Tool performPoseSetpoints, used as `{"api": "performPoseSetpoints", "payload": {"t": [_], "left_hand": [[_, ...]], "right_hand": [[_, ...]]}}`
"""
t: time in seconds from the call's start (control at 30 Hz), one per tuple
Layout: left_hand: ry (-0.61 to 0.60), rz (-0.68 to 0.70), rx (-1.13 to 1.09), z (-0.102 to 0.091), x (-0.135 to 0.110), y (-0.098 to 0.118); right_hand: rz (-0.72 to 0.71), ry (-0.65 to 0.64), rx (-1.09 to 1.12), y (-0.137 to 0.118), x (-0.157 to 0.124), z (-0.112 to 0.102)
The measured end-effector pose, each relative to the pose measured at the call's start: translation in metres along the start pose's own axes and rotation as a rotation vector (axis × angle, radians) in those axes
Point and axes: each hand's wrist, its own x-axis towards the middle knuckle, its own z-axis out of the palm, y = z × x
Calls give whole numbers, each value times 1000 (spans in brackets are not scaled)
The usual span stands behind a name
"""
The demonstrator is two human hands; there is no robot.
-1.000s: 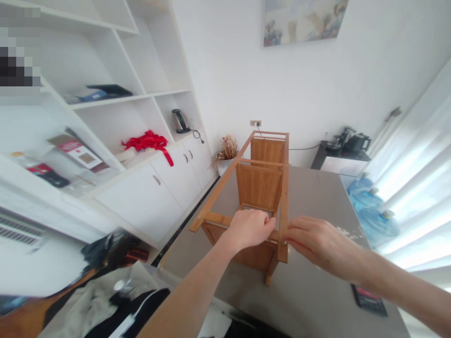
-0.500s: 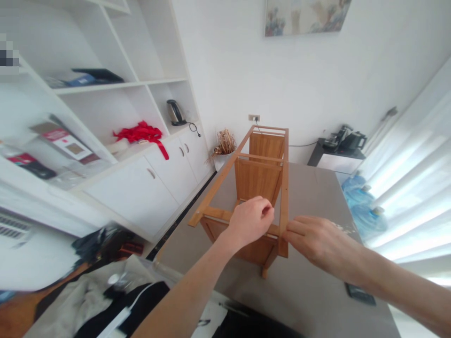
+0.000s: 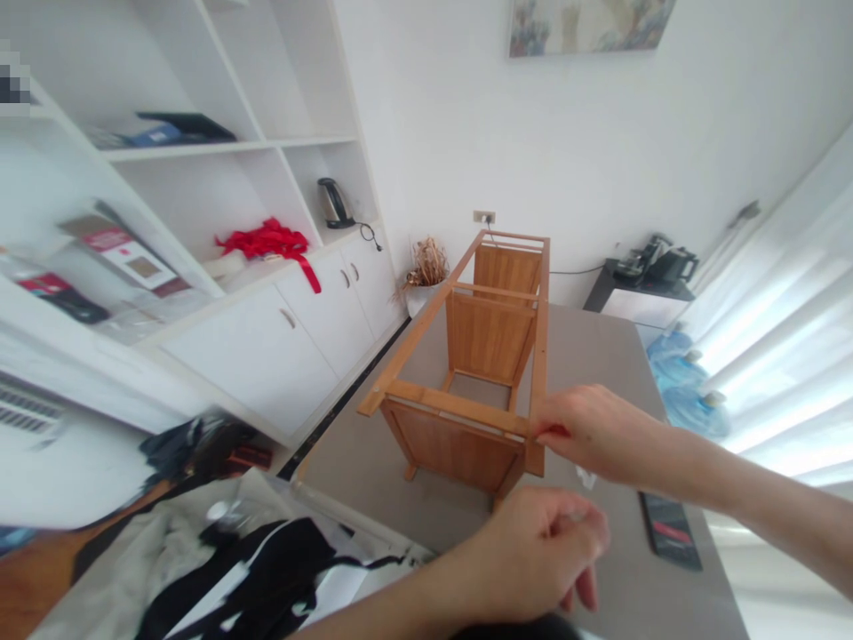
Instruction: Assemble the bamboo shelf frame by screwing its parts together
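Note:
A wooden shelf frame point(image 3: 490, 338) lies on its side on the grey table point(image 3: 600, 356), with several panels between long rails. My right hand point(image 3: 590, 431) pinches the near right corner post of the frame, fingers closed on the wood. Low in the view, near the table's front edge, my left hand point(image 3: 539, 556) is off the frame. Its fingers are curled together around something small that I cannot make out.
A dark phone point(image 3: 670, 531) lies on the table at the right. White shelves and cabinets point(image 3: 267, 356) with a kettle point(image 3: 330, 203) and red ribbon point(image 3: 270, 242) line the left wall. Clothes point(image 3: 219, 578) lie piled at lower left. Water bottles point(image 3: 686, 391) stand by the curtain.
My left hand has left the frame's near rail and dropped back toward me with fingers curled. The right hand stays on the corner post.

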Motion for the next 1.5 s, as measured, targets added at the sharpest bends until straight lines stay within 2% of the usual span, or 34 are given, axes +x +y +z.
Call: {"api": "performPoseSetpoints", "payload": {"t": [0.07, 0.2, 0.3, 0.37, 0.5, 0.67, 0.9, 1.07, 1.3, 1.5], "left_hand": [[-119, -52, -281, 13, 14, 1], [-86, -30, -645, 30, 36, 0], [-53, -86, -709, 36, 41, -4], [18, -95, -745, 38, 42, -6], [166, 7, -919, 41, 44, -8], [156, 84, -1085, 43, 44, -11], [168, 47, -1109, 41, 37, -9], [153, 23, -1098, 41, 34, -5], [133, 39, -1062, 39, 34, -8], [114, 60, -1025, 37, 36, -5]], "right_hand": [[33, -2, 18, 1, -1, 2], [45, -8, -68, -1, 0, 4], [8, -32, -137, -6, 2, 1], [-17, -68, -164, -10, 4, -4], [-15, -150, -206, -15, 6, -13], [-47, -98, -34, -3, 5, -12], [3, -183, 188, 9, -2, -15], [22, -131, 144, 4, -1, -16], [32, -137, 150, 1, 1, -16], [25, -82, 53, -3, 0, -16]]}}
